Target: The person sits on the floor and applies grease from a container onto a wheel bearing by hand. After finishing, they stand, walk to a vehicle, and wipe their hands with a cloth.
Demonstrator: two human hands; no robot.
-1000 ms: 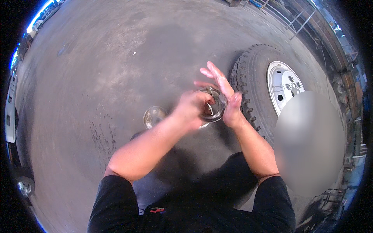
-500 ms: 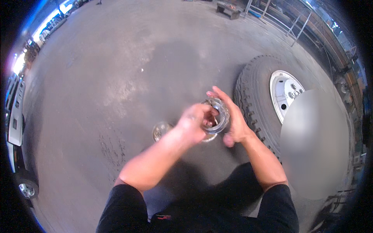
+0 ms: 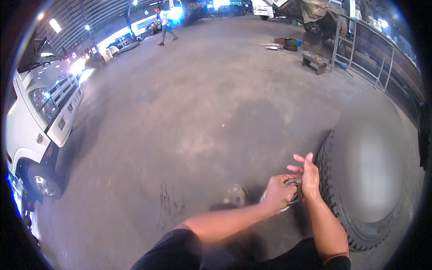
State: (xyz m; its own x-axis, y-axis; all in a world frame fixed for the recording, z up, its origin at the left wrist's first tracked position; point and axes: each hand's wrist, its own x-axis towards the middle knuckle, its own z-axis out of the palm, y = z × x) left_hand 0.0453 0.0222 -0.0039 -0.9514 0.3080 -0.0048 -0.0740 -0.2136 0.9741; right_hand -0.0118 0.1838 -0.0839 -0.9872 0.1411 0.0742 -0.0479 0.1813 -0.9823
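Observation:
My left hand [image 3: 280, 193] is closed on a greasy metal ring [image 3: 294, 182], which looks like a wheel bearing, with its fingers curled into the middle. My right hand [image 3: 309, 177] is beside it, palm against the ring's right side and fingers stretched upward and apart. Much of the ring is hidden between my hands. Below them shows the pale rim of a round thing [image 3: 285, 209], mostly covered by my left hand. On the floor to the left is another round, shallow thing [image 3: 236, 195], blurred, its contents unclear.
A large tyre [image 3: 330, 189] is close on my right, partly behind a grey blur. A white truck [image 3: 51, 105] stands at the left. Farther off are a low bench [image 3: 314, 63], a metal frame [image 3: 346, 45] and a walking person [image 3: 164, 26].
The view has tilted up and turned left, so the truck and far hall now show and my hands appear lower right. My left hand still grips the bearing against my right palm.

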